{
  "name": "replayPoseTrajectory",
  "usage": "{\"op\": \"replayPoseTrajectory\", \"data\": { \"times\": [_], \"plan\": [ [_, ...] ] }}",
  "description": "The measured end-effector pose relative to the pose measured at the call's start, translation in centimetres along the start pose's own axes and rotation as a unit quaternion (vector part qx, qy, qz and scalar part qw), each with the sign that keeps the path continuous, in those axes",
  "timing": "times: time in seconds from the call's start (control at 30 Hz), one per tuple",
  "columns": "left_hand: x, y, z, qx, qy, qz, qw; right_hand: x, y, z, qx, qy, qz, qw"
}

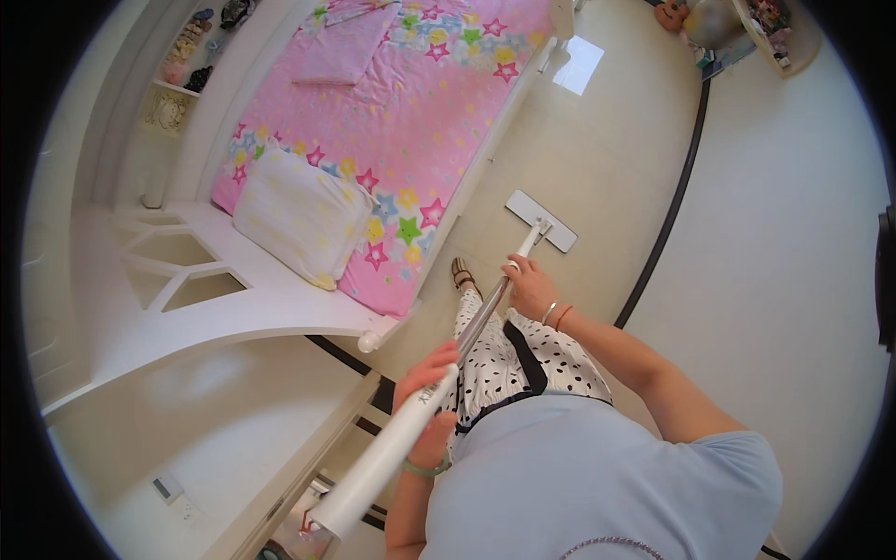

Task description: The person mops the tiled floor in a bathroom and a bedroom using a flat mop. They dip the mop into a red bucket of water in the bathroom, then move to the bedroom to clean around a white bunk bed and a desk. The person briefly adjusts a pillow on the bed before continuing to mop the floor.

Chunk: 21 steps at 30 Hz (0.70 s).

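Observation:
A flat mop [509,280] runs slantwise in front of me, its white grip end near my waist and its white rectangular mop head [558,233] flat on the pale floor. My left hand [427,403] is wrapped round the thick white upper part of the pole. Farther down, where the metal tube meets a white section, my right hand [530,287] grips the pole, with bracelets at the wrist. The mop head lies between the bed's side and the white wall. Part of the left palm is hidden behind the handle.
A bed [401,103] with pink star-patterned bedding stands at the left, with a pale pillow [303,215] on it. Its white headboard [177,271] has cut-out shapes. Along the right wall runs a black skirting strip [674,210]. A corner shelf [779,37] holds toys at the far right.

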<state>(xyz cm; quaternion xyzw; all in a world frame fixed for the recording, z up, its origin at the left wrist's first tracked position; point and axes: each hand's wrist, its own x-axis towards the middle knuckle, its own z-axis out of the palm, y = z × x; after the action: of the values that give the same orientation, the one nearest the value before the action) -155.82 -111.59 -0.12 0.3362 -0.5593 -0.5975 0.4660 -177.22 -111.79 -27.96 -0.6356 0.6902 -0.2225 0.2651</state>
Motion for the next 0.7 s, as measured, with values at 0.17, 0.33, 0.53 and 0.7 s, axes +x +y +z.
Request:
{"op": "replayPoseTrajectory", "data": {
  "times": [0.17,0.33,0.53,0.7],
  "plan": [
    [-0.4,0.9,0.0,-0.067,-0.059,0.088,0.992,1.7,-0.8,-2.2,0.113,-0.155,-0.073,0.979],
    [-0.6,1.1,1.3,-0.081,-0.086,0.144,0.983,1.9,-0.1,-4.6,0.063,-0.169,-0.087,0.98],
    [1.8,-4.8,6.0,-0.05,-0.04,0.166,0.984,4.1,8.5,-6.3,0.041,-0.048,-0.08,0.995],
    [5.4,-12.3,10.8,-0.013,-0.086,0.147,0.985,5.8,16.4,-8.3,-0.044,0.045,-0.087,0.994]
  ]
}}
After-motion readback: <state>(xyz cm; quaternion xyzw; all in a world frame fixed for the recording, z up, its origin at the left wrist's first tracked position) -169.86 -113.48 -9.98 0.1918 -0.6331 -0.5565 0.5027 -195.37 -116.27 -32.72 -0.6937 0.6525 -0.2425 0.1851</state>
